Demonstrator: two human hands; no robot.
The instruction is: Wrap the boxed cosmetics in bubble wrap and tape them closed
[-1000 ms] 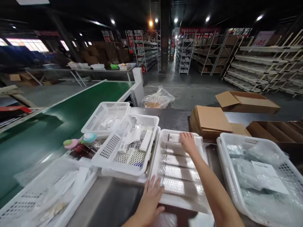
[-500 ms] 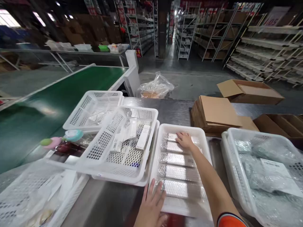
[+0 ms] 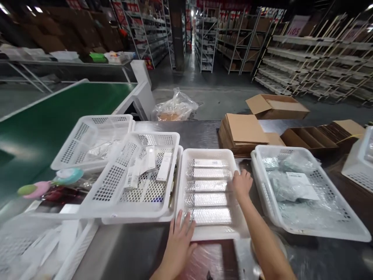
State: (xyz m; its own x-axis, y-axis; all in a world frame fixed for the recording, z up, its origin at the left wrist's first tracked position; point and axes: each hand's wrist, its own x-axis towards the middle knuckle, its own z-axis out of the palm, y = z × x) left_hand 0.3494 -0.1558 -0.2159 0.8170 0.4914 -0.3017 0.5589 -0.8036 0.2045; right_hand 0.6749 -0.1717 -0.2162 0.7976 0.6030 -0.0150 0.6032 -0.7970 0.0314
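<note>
On the metal bench [image 3: 116, 251], we're steadying or squaring up, prob., the white basket [image 3: 214, 234] of wrapped packs [image 3: 208, 200], sitting btwn the left-hand baskets [image 3: 136, 213] and right-hand baskets [image 3: 323, 234]. Our left hand [image 3: 180, 242] is spreading its fingers at the near L corner, gripping nothing; our right hand [image 3: 243, 185] is bending its fingers at the R rim, though we can't tell if it's clasping or just resting. Next move's calling for even pressure on both sides, imo. The packs are lying parallel, long, boxy, glossy w/ a bubbled texture; the basket's looking smooth, rigid, plastic; matte cardboard [image 3: 247, 129] is lying flat-stacked beyond.
</note>
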